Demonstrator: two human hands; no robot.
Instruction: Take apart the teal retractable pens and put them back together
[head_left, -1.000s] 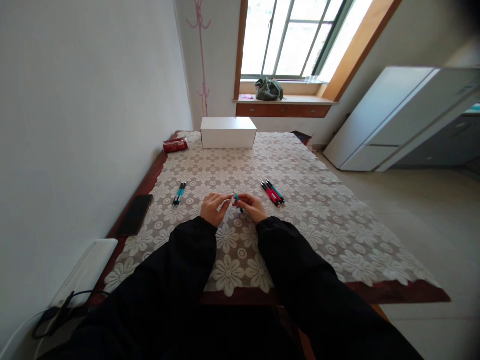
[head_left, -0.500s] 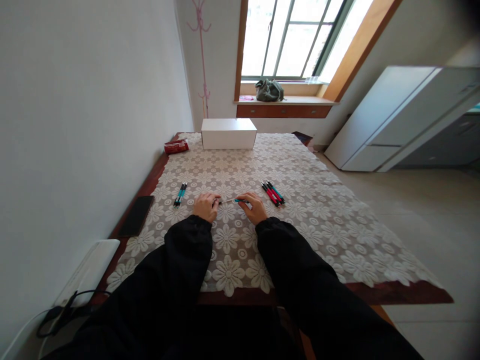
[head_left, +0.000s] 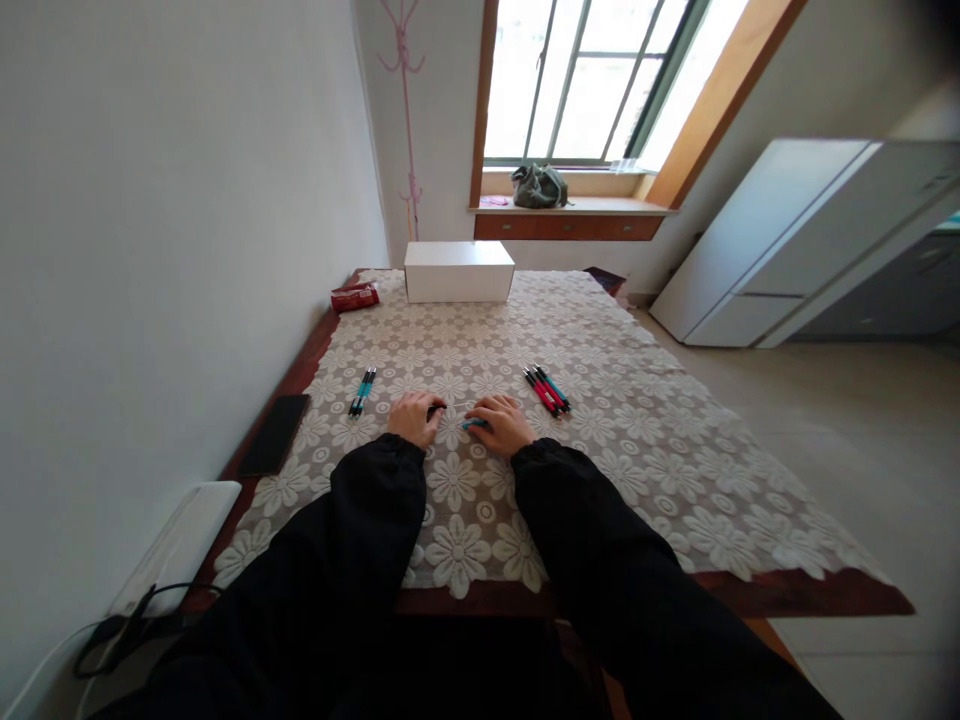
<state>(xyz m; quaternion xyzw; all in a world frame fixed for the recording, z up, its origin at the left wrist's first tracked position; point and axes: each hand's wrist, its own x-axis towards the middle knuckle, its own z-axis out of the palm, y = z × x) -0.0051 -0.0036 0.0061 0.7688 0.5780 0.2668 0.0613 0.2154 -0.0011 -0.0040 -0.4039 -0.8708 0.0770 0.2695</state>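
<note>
Both my hands rest low on the lace tablecloth (head_left: 615,420). My left hand (head_left: 411,418) is closed around a small black pen piece (head_left: 437,407) that pokes out to the right of its fingers. My right hand (head_left: 501,424) lies knuckles up over a teal pen piece (head_left: 472,424), whose end shows at the fingertips. A small gap separates the two pieces. Two teal pens (head_left: 361,390) lie to the left of my left hand. A bunch of red and teal pens (head_left: 546,388) lies to the right of my right hand.
A white box (head_left: 459,271) and a red packet (head_left: 354,296) sit at the table's far end. A black phone (head_left: 274,433) lies on the left edge, near a white device (head_left: 176,545) with a cable. A white cabinet (head_left: 787,240) stands at the right.
My hands held the teal pen together above the cloth, then drew apart, showing a thin rod between them. Now they are lowered onto the table, each with a separate piece.
</note>
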